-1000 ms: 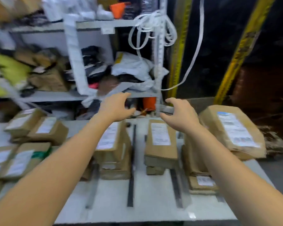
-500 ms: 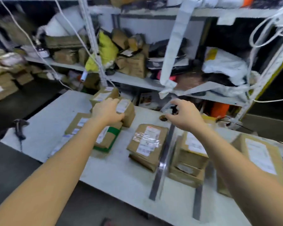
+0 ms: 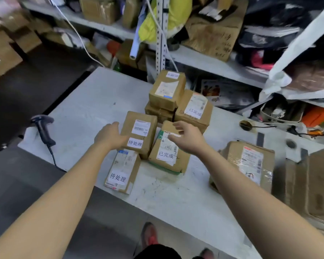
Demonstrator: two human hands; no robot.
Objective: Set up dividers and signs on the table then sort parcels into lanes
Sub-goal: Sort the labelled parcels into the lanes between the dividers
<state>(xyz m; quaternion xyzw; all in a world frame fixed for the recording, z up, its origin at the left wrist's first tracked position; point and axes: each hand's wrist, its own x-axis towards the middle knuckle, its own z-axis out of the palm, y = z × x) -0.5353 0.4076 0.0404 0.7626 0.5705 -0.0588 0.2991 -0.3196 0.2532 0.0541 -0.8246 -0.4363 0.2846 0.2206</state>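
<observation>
A scuffed pale table (image 3: 94, 101) stands against metal shelves (image 3: 204, 58) crammed with boxes, bags and loose wrapping. Dark floor (image 3: 22, 94) lies to its left. A black scanner (image 3: 43, 128) rests at the table's left edge, its cable trailing off the near side.

Brown parcels cluster mid-table. A far stack (image 3: 165, 90) sits by the shelves with a flat box (image 3: 194, 109) touching its right side. Nearer is a middle box (image 3: 140, 131) labelled 待处理, with a near box (image 3: 122, 171) bearing the same label just in front of it. A green-taped box (image 3: 166, 156) labelled 已完成 touches the middle box's right side. A big parcel (image 3: 249, 163) sits apart to the right, with dark strips (image 3: 260, 139) on the tabletop beyond it.

Both bare arms reach forward. The left hand (image 3: 109, 136) lies against the middle box's left face, fingers loosely straight, gripping nothing. The right hand (image 3: 189, 137) hovers over the green-taped box, fingers spread and empty; whether it touches cannot be told.
</observation>
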